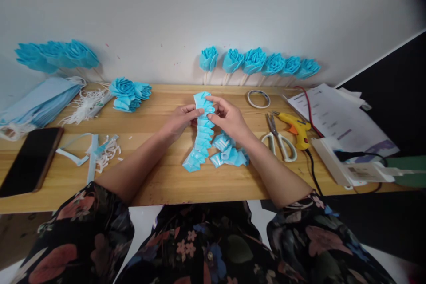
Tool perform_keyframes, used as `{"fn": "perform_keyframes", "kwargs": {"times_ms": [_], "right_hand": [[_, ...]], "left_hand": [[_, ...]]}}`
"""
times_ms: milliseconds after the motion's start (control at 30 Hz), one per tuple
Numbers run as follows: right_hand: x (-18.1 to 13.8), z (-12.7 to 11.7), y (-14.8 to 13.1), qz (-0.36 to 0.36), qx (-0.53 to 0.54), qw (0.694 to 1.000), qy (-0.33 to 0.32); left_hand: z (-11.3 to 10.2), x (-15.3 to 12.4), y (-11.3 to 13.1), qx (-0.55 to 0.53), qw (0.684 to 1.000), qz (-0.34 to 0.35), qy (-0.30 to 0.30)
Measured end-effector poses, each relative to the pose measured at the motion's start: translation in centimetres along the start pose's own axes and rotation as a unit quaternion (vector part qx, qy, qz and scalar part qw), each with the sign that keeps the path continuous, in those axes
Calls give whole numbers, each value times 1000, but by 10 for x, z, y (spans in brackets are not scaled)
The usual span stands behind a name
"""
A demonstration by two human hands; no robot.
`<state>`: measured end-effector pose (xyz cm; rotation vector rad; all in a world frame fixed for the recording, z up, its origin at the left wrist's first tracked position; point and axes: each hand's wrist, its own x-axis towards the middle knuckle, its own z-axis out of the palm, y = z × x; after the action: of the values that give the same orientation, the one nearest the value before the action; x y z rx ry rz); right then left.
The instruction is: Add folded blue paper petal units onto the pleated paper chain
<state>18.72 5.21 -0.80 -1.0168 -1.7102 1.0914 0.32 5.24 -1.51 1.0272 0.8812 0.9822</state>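
A long strip of folded light-blue petals [201, 135] lies along the middle of the wooden table [159, 177]. My left hand [179, 120] pinches its upper part from the left, fingers closed on it. My right hand [229, 119] grips the same upper part from the right, fingers curled round the folds. A small heap of loose blue folded pieces [229, 153] lies just under my right wrist.
Blue fabric roses [259, 61] lean on the wall; more roses [129, 93] lie at the left. Stacked blue masks [36, 104], white ear-loop scraps [84, 104], a phone [29, 159], tape roll [258, 98], scissors [279, 138], yellow glue gun [296, 128], papers [336, 117], power strip [346, 166].
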Motion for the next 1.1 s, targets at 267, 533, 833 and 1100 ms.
{"fn": "perform_keyframes", "kwargs": {"times_ms": [267,533,833,1100], "right_hand": [[-1,1,-3,-21,-40,999,9],[2,-7,-5,21,63,997,-29],[2,-1,-1,2,30,999,-25],[6,-10,3,-15,-14,1000,6]], "left_hand": [[0,-1,1,30,999,16,-3],[2,-1,2,45,998,38,9],[2,-2,4,70,996,45,-19],[-6,2,6,14,998,-14,-56]]}}
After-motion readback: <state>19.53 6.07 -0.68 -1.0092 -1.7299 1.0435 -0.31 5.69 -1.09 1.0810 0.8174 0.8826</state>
